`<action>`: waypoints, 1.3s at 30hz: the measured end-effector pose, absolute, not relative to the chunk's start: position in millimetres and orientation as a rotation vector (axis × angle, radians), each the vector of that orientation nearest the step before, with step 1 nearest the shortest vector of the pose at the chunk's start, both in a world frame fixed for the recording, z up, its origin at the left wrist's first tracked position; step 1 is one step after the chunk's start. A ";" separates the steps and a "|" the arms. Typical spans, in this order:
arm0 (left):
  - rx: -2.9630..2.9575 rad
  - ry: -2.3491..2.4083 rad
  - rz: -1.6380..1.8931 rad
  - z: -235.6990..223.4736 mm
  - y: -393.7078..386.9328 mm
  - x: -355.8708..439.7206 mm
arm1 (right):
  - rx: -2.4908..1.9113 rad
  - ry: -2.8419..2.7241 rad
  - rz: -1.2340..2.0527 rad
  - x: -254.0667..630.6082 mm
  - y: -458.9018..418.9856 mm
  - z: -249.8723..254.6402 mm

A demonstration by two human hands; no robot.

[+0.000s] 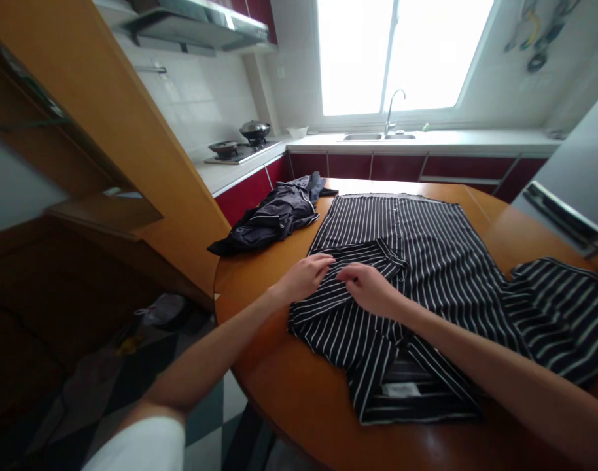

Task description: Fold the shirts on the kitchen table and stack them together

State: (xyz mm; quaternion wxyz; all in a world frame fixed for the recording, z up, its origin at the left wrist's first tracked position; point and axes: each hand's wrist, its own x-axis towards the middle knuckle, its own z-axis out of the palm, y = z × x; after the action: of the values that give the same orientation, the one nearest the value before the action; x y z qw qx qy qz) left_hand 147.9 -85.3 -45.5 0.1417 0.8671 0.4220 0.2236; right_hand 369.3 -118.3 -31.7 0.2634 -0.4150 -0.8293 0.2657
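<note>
A black shirt with white stripes (441, 261) lies spread on the wooden table, its collar toward me and its hem at the far side. One sleeve (348, 261) is folded inward across the shirt's front, its cuff near the button line. My left hand (306, 278) is over the folded sleeve's left part, fingers loosely bent and holding nothing I can see. Close beside it, my right hand (370, 288) hovers at the sleeve's middle with curved fingers, apparently empty. The other sleeve (559, 307) stretches out to the right. A white label (401, 390) shows inside the collar.
Dark crumpled clothes (279, 212) lie at the table's (260, 366) far left edge. Beyond are a counter with a sink (362, 137) and a stove (240, 154) bearing pans. A wooden cabinet (146, 150) stands left; a pale appliance (574, 176) is at right.
</note>
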 end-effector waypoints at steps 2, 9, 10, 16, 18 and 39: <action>2.579 1.302 0.418 -66.2 -55.7 154.6 | -1.221 -2.273 0.437 379.9 -92.0 -50.0; 2.555 1.486 0.137 -94.1 -12.7 130.3 | -1.378 -2.539 0.182 411.4 -78.2 -106.8; 2.538 1.506 0.150 -93.7 -11.2 127.4 | -1.380 -2.539 0.170 412.2 -79.5 -108.8; 2.413 1.731 0.355 -87.7 -6.8 130.7 | -1.380 -2.546 0.206 410.9 -78.3 -107.7; 2.529 1.623 0.461 -86.7 -10.5 138.7 | -1.381 -2.536 0.210 410.5 -77.8 -107.8; 2.625 1.496 0.405 -77.0 -1.1 168.6 | -1.383 -2.526 0.206 408.1 -80.5 -102.1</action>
State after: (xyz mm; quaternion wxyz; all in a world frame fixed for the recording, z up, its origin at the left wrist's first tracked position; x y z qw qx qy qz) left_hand 168.6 -1.1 -77.0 0.0468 0.8602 0.4902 0.1327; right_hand 408.1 -80.5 -102.1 0.1269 -0.4751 -0.8679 0.0709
